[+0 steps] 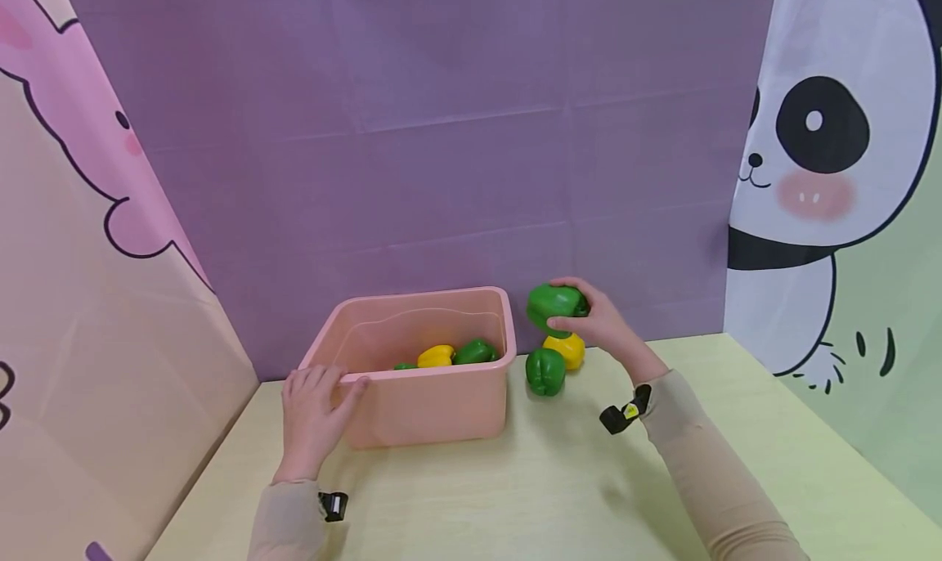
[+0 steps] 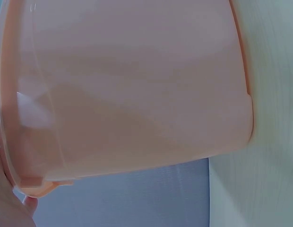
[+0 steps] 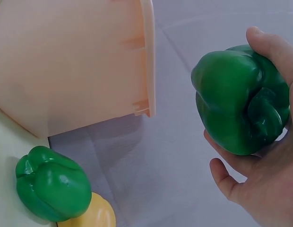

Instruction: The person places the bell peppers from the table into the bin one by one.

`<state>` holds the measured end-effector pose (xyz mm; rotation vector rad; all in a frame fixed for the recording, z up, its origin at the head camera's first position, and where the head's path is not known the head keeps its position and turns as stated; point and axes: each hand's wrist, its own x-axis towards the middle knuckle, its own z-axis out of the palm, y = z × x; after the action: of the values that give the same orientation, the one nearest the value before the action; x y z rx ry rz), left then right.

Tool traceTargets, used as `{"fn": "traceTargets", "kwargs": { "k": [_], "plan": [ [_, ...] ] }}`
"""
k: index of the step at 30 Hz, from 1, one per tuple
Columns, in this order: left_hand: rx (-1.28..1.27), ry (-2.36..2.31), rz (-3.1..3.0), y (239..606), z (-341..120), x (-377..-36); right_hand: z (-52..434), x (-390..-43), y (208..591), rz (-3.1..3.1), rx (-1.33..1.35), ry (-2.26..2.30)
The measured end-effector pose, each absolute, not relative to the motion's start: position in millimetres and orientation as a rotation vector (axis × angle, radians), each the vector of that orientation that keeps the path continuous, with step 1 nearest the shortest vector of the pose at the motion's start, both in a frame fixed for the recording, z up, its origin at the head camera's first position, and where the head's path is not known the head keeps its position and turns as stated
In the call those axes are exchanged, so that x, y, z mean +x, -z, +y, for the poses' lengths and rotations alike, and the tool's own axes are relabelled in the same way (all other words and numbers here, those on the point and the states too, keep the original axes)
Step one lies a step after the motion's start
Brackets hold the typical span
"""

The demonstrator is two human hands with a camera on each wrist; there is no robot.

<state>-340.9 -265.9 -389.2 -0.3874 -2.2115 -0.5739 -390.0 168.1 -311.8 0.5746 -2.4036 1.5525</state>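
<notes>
Right hand point(image 1: 594, 322): your arm reaches forward, fingers and thumb clamped round a green pepper point(image 1: 550, 302).
Left hand point(image 1: 315, 414): your fingers grip the near-left corner of the pink bin point(image 1: 434, 410).
Green pepper: raised right of the bin — above a yellow pepper point(image 1: 568, 352).

Head view: bright, diffuse light; soft shadows on the pale wood-grain table point(image 1: 441, 504). Wrist views: cooler tint; highlights on the glossy green bell pepper point(image 3: 227, 94) I hold.

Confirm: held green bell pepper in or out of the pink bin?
Out. The right hand grips the green bell pepper beside the pink bin; right wrist view shows a gap between them.
</notes>
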Motion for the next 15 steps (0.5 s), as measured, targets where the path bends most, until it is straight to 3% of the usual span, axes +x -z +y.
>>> {"fn": "traceTargets", "kwargs": {
  "k": [15],
  "plan": [
    [-0.379, 0.574, -2.221, 389.0, -265.7, -341.8, 163.4, -389.6, 294.3, -2.385, 0.594, -1.582]
  ]
}}
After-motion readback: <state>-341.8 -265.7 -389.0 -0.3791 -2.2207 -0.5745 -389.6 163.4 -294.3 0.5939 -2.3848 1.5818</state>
